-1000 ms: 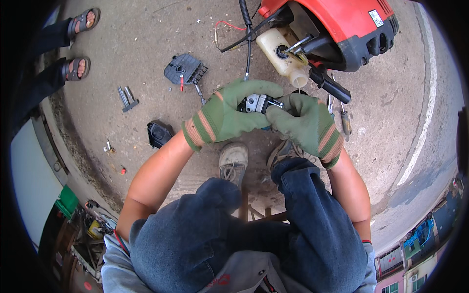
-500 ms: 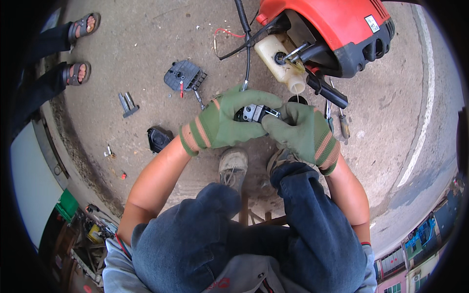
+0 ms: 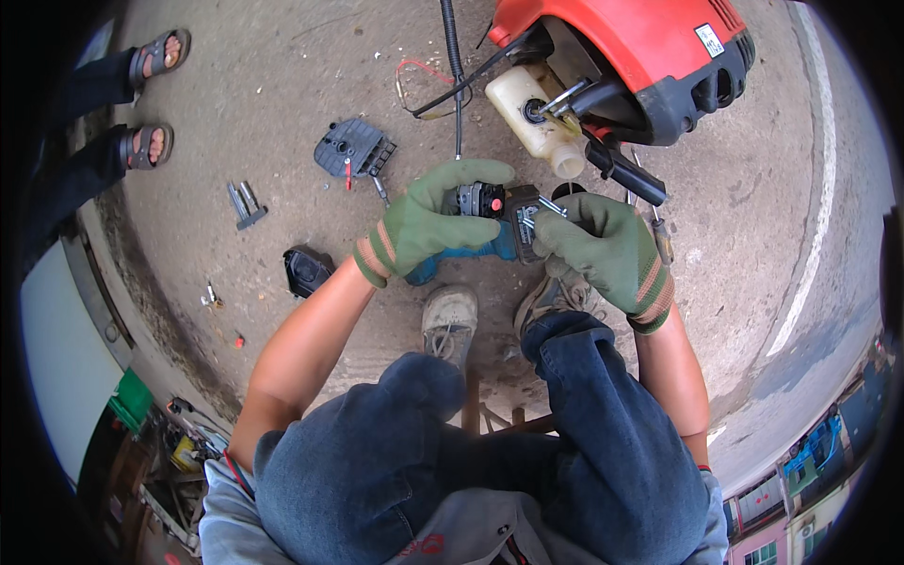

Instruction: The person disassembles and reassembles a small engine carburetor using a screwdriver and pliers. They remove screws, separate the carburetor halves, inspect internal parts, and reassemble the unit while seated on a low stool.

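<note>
Both of my hands wear green gloves with striped cuffs. My left hand (image 3: 435, 215) is closed on a small silver-and-black carburetor (image 3: 478, 200), which has a red spot on its side. Between thumb and fingers of my right hand (image 3: 591, 241) are long thin metal screws (image 3: 549, 206), just right of the carburetor. Beneath the hands, on the ground, lies a blue cordless power tool (image 3: 490, 249) with a black battery end (image 3: 524, 222); my left hand covers part of it.
A red engine machine (image 3: 633, 58) with a whitish fuel tank (image 3: 535, 115) stands at the far right. On the pavement at left lie a grey plastic cover (image 3: 354, 149), metal pins (image 3: 247, 202) and a black housing (image 3: 307, 270). Another person's sandaled feet (image 3: 151, 146) are at far left.
My hands have moved apart, the right one drawing away with the screws. The carburetor has turned in my left hand, and the blue tool beneath now shows.
</note>
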Demonstrator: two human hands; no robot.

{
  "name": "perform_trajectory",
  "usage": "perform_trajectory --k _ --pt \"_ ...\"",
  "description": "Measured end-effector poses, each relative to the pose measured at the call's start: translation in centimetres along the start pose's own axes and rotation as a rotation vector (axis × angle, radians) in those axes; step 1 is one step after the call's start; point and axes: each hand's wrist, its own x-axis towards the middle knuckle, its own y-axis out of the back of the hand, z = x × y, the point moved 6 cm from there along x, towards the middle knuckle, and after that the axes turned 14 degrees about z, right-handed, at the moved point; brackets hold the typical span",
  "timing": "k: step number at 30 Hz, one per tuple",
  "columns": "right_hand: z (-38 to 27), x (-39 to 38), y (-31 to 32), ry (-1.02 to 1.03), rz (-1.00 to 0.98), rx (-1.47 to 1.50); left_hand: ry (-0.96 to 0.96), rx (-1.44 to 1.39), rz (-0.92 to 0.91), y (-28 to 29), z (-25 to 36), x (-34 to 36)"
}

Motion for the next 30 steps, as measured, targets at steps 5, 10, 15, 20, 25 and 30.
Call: perform_trajectory --k 5,10,15,20,25,30 --pt "2.5 0.8 -0.2 0.068 -0.052 0.126 0.012 -0.104 0.017 -0.4 -1.6 0.7" --pt "3.8 0.5 -0.4 0.166 -0.057 0.416 0.029 -0.167 -0.009 -2.2 -0.7 0.7" --pt "3.8 1.1 -0.9 0.184 -0.151 0.476 0.01 -0.212 -0.074 -1.7 -1.9 1.3" --pt "4.9 1.9 -2.1 0.184 -0.147 0.475 -0.034 -0.07 0.0 -1.1 -2.5 1.9" --pt "5.6 2.7 -2.8 0.184 -0.14 0.466 -0.063 0.077 -0.015 -0.5 -3.0 2.4" --pt "6.1 3.5 -3.2 0.185 -0.071 0.427 -0.12 0.382 0.016 0.9 -3.2 3.4"
